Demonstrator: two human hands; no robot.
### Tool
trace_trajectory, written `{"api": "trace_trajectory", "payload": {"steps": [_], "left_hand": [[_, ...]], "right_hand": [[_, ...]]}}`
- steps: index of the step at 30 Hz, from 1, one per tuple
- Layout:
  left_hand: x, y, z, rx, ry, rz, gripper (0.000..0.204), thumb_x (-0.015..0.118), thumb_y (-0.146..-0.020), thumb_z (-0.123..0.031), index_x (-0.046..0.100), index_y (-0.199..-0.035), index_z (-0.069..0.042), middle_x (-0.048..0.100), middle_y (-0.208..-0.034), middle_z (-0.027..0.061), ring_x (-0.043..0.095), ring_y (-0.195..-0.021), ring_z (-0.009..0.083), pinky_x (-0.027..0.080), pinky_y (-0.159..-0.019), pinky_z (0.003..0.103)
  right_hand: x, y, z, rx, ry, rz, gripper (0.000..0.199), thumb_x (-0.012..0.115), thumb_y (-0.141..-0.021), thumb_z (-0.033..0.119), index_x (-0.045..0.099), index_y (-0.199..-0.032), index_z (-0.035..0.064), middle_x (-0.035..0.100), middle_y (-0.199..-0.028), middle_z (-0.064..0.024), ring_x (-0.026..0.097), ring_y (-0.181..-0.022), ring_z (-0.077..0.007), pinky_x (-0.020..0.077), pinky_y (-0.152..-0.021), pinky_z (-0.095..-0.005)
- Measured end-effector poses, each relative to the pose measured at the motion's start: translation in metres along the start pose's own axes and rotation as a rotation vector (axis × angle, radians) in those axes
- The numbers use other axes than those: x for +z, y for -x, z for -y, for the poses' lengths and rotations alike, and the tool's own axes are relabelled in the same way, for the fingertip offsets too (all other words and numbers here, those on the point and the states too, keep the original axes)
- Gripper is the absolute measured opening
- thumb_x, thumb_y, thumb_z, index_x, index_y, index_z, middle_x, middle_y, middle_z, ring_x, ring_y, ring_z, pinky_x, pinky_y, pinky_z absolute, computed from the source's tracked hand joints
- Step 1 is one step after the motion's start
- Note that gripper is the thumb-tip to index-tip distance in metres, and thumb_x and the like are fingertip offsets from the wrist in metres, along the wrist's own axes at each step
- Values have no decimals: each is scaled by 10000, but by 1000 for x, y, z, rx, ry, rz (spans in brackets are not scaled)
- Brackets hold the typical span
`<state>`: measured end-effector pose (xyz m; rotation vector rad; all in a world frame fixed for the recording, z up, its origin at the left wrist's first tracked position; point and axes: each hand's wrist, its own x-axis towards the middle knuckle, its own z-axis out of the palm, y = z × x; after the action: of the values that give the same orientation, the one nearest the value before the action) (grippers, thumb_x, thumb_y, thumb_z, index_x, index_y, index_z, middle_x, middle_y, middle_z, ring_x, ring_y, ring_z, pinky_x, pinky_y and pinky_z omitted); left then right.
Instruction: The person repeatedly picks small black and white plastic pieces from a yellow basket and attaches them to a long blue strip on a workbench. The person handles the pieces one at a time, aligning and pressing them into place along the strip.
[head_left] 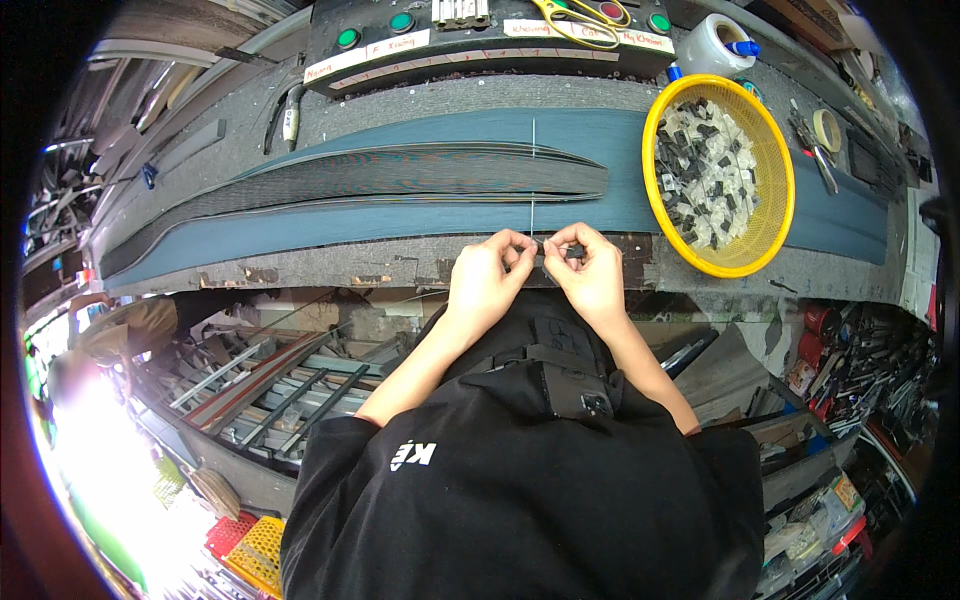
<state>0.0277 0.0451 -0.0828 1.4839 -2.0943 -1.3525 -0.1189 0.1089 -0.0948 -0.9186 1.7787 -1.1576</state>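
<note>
At the bench's near edge my left hand (490, 277) and my right hand (592, 272) meet, fingertips pinched together. Between them is a small black piece (541, 248), mostly covered by the fingers. A thin white cord (533, 214) runs down to the fingertips across a long blue-grey strip (420, 219); whether the fingers grip the cord as well, I cannot tell. On the strip lies a stack of dark pleated material (400, 172), its folds tapering to the left. To the right stands a yellow plastic basket (787, 190) full of small black and clear pieces (712, 165).
Behind the strip is a black box with green buttons (348, 38), and yellow-handled scissors (575, 30) lie on it. A roll of clear film (715, 45) and a tape roll (826, 130) sit beyond the basket. Metal profiles (270, 390) fill the space below left. Another person (130, 330) is at far left.
</note>
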Motion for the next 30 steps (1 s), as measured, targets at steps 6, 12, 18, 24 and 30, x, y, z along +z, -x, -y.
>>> {"api": "trace_trajectory", "payload": {"steps": [6, 12, 18, 24, 30], "left_hand": [[1, 0, 2, 18, 15, -3, 194, 682, -867, -206, 694, -973, -44, 593, -563, 42, 501, -443, 102, 384, -472, 278], [-4, 1, -3, -21, -51, 34, 218, 654, -840, -210, 683, -1023, -96, 614, -589, 55, 648, -566, 236, 496, -569, 353], [-7, 0, -2, 13, -72, -13, 198, 660, -838, -204, 687, -1020, -134, 624, -630, 46, 651, -599, 248, 502, -583, 364], [-4, -1, 6, 118, -174, -47, 196, 680, -835, -218, 690, -1015, -141, 630, -661, 31, 654, -624, 229, 502, -581, 360], [-6, -2, 5, 150, -187, -80, 199, 707, -817, -220, 713, -1002, -148, 632, -653, 36, 657, -631, 221, 500, -586, 341]], "right_hand": [[1, 0, 1, 3, 12, 25, 91, 720, -788, 43, 633, -796, 18, 603, -705, -3, 483, -566, -33, 404, -515, -214], [3, 0, 1, 10, 41, 52, 103, 726, -791, 54, 630, -789, 17, 616, -714, -10, 496, -569, -36, 411, -515, -224], [5, -2, -1, 26, 38, 61, 98, 719, -793, 46, 628, -791, 9, 633, -730, -15, 502, -577, -34, 412, -513, -220], [5, -4, -5, 32, 18, 73, 79, 700, -806, 41, 633, -807, -1, 637, -743, -21, 534, -606, -36, 432, -527, -211], [5, -5, -7, 35, -5, 102, 84, 698, -818, 49, 643, -829, -14, 652, -756, -42, 549, -603, -47, 457, -550, -211]]}}
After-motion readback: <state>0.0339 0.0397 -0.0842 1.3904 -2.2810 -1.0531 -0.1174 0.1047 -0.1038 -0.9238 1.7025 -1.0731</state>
